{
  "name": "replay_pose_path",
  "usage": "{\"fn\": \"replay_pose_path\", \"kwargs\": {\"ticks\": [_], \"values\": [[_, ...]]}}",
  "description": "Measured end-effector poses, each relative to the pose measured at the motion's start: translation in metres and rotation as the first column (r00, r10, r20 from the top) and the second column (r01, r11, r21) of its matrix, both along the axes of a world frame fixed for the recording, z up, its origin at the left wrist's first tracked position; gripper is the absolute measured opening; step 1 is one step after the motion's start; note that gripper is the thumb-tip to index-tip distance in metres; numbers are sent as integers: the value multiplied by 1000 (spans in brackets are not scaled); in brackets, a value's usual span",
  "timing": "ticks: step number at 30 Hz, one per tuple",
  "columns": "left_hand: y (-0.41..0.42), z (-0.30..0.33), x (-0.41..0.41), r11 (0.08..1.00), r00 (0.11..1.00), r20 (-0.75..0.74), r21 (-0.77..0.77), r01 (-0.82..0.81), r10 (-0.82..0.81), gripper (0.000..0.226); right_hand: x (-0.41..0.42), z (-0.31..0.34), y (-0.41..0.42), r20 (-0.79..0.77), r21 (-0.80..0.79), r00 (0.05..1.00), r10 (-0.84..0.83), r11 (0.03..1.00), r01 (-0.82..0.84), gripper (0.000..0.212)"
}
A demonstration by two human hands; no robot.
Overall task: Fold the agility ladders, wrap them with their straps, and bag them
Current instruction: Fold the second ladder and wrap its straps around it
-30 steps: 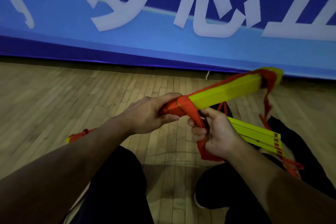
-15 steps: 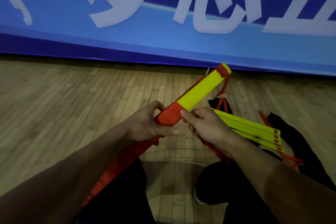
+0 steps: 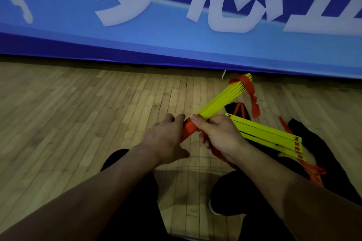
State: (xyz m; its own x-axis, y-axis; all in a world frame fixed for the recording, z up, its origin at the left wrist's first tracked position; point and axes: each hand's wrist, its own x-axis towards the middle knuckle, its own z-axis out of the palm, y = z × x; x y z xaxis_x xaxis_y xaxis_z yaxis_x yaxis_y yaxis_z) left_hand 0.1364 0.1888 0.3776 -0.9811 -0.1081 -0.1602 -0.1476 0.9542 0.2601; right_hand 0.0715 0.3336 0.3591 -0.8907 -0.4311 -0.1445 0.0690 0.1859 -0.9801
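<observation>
I hold a folded bundle of yellow ladder rungs (image 3: pixel 223 98) pointing up and to the right, with an orange strap (image 3: pixel 189 129) wound round its near end. My left hand (image 3: pixel 166 139) grips that wrapped end from the left. My right hand (image 3: pixel 217 135) pinches the strap against the bundle and holds its loose tail, which trails down under the palm. A loose orange strap end (image 3: pixel 252 100) hangs from the bundle's far tip. A second folded ladder (image 3: pixel 270 137) lies on the floor to the right, beside a black bag (image 3: pixel 333 154).
A blue banner (image 3: pixel 176 35) with white characters stands along the back of the wooden floor (image 3: pixel 78 115). My dark-clothed knees (image 3: pixel 127 191) fill the lower middle. More orange strap (image 3: pixel 313 172) lies on the bag at the right.
The bundle has swung from nearly level to steeply tilted, its far end nearer the banner. The long strap that hung down to the lower left is now out of sight.
</observation>
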Motion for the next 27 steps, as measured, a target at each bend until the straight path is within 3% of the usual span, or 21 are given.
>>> {"fn": "replay_pose_path", "kwargs": {"ticks": [2, 5, 8, 10, 11, 12, 14, 15, 16, 17, 20, 22, 24, 26, 27], "values": [[-1, -1, -2, 1000, 997, -70, 15, -25, 26, 81, -1, -1, 5, -1, 12, 999, 51, 999, -51, 25], [-15, 0, -5, 943, 999, 6, 329, -48, 49, 69, -7, -3, 17, 31, 79, 996, 80, 993, -82, 23], [-24, 11, -1, 709, 987, 161, 699, -95, -27, 51, -10, -4, 22, 81, 46, 995, 59, 997, -63, 23], [-26, 17, 0, 642, 978, 200, 758, -112, -66, 45, -8, -5, 20, 127, -48, 990, 52, 998, -46, 24], [-24, 19, 0, 686, 977, 202, 719, -107, -60, 47, -7, -5, 19, 129, -69, 991, 39, 997, -30, 27], [-22, 18, -1, 789, 982, 183, 609, -80, -42, 57, -6, -5, 15, 113, -60, 993, 18, 998, -11, 30], [-8, 11, -1, 982, 994, 94, 184, 39, -57, 91, -3, -5, 8, 56, -9, 997, -49, 999, 50, 37], [0, 3, 0, 996, 995, 41, -21, 88, -87, 104, -2, -4, 5, 37, -9, 996, -78, 997, 78, 38], [5, -4, 1, 988, 995, -19, -126, 94, -97, 107, -2, -3, 4, 29, -28, 996, -84, 996, 85, 37], [5, -9, -1, 989, 995, -56, -128, 69, -77, 103, -2, -2, 4, 25, -46, 998, -62, 997, 63, 33], [-11, -4, -7, 991, 990, -136, 127, 43, -25, 85, -8, -4, 17, 19, -3, 999, 50, 999, -50, 22], [-20, 6, -9, 942, 996, -86, 332, 50, -22, 73, -11, -5, 25, 56, 8, 997, 54, 998, -55, 22], [-23, 17, -7, 769, 999, 40, 640, 0, -33, 51, -13, -3, 27, 118, -89, 991, 60, 995, -49, 21], [-28, 26, -5, 639, 990, 119, 768, -40, -81, 37, -10, 2, 24, 206, -211, 974, 95, 976, -50, 23], [-29, 27, -5, 631, 984, 143, 774, -47, -102, 37, -8, 3, 23, 225, -235, 969, 104, 971, -49, 25]]}}
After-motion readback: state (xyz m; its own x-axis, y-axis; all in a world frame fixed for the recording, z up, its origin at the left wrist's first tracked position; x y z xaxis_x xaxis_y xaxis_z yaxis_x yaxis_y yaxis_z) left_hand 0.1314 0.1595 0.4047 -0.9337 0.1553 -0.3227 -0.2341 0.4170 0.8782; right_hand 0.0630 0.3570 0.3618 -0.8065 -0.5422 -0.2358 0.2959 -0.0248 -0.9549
